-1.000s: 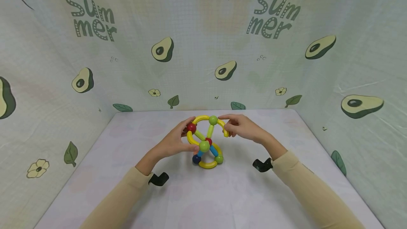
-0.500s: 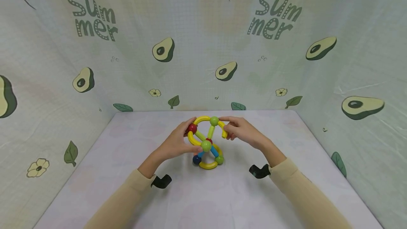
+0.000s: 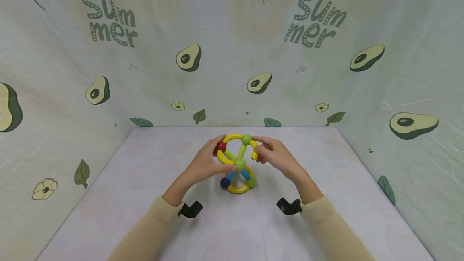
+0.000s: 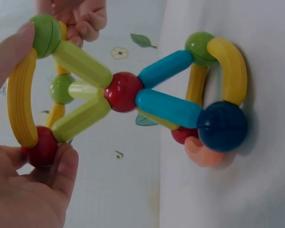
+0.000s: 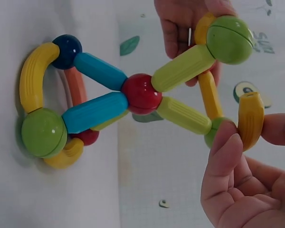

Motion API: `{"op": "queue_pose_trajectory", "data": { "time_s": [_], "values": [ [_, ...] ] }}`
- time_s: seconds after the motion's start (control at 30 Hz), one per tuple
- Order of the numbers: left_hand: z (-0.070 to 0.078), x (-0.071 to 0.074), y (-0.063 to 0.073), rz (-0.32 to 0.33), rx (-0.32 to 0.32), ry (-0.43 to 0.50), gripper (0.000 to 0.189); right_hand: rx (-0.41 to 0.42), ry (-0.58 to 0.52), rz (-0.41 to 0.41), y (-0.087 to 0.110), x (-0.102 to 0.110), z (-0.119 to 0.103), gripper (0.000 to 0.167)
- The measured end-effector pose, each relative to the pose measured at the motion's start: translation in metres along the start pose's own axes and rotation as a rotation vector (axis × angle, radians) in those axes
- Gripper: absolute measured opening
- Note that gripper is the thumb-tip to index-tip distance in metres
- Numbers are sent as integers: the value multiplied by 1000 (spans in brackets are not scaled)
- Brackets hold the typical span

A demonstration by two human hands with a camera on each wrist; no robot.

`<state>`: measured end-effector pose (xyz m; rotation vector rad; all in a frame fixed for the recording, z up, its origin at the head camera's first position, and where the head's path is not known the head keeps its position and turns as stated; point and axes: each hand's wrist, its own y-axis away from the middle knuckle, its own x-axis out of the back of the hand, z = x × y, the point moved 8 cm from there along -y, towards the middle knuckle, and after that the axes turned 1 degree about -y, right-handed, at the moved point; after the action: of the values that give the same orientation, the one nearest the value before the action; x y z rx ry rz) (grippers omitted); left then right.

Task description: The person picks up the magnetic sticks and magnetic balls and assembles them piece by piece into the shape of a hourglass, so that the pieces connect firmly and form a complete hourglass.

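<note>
An hourglass-shaped build of magnetic balls and rods point(image 3: 242, 152) stands on the table between both hands. A red ball point(image 4: 124, 92) joins its lime rods point(image 4: 83, 64) above to its blue rods point(image 5: 96, 113) below. My left hand point(image 3: 206, 162) spans the upper ring, thumb at the front green ball point(image 3: 239, 164), fingers on the left red ball point(image 3: 221, 146). At the upper right, my right hand point(image 3: 277, 154) pinches a curved yellow rod point(image 5: 251, 118) beside the rear green ball point(image 3: 246, 139); the rod's near end is free. The index fingertip lies right at that ball.
The lower ring, with a navy ball point(image 4: 223, 126), a green ball point(image 3: 251, 183) and curved yellow rods, rests on the pale table point(image 3: 239, 228). A printed cloth point(image 3: 217, 92) hangs behind and at both sides. A black camera mount point(image 3: 289, 206) sits on each wrist.
The upper ring has turned slightly, its front green ball shifting right. My right hand has moved a little left, and the yellow rod's free end has swung toward that front ball.
</note>
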<state>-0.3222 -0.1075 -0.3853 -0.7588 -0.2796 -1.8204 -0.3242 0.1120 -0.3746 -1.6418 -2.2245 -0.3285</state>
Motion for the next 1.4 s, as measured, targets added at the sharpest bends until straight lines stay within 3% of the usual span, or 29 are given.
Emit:
{"op": "queue_pose_trajectory", "data": {
  "time_s": [0.33, 0.9, 1.2, 1.4],
  "values": [
    [9, -4, -1, 68, 39, -51, 113, -22, -38, 43, 5, 0, 6, 52],
    [15, -4, 0, 109, 59, -63, 107, -34, -57, 64, 1, -5, 4, 57],
    [12, -4, -3, 104, 63, -79, 108, -15, -110, 17, -3, -4, 9, 59],
    [10, 0, -6, 46, 64, -77, 108, -30, -210, -17, -7, -7, 12, 57]
  ]
}}
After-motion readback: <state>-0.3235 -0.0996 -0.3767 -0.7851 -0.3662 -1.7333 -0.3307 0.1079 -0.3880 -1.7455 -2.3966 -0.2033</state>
